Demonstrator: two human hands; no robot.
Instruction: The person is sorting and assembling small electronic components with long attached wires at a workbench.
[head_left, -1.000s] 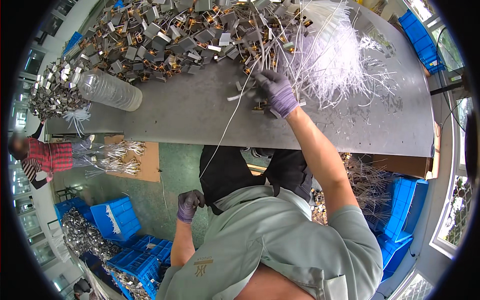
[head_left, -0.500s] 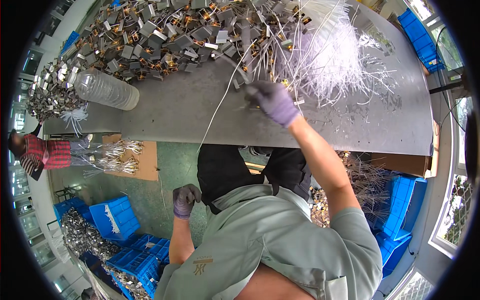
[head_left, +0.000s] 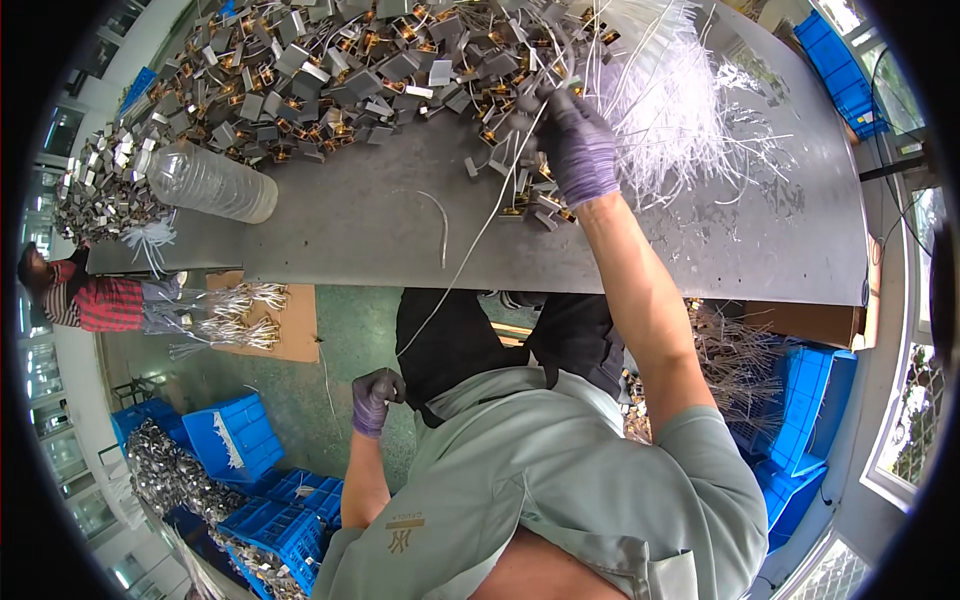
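Note:
My right hand (head_left: 575, 145), in a grey and purple glove, reaches over the metal table at the near edge of a heap of small grey block-shaped parts with copper-coloured windings (head_left: 330, 75). Its fingers are closed on a long thin white wire (head_left: 478, 235), which hangs down over the table edge toward my lap. Below the wrist lie a few loose grey parts (head_left: 545, 210). A short curved whitish strip (head_left: 442, 225) rests on the bare tabletop. Beside my thigh, my gloved left hand (head_left: 377, 398) is curled closed; whatever it holds, if anything, is hidden.
A bundle of fine white strands (head_left: 665, 120) spreads right of the heap. A clear plastic bottle (head_left: 213, 182) lies at the left. Blue crates (head_left: 232, 435) stand on the floor at lower left, others (head_left: 805, 410) at right. Another person (head_left: 105, 303) is at far left.
My right hand has moved up and slightly right to the heap, and the white wire has shifted with its lower end nearer my lap. The whitish strip, blurred over the heap before, now lies on the table.

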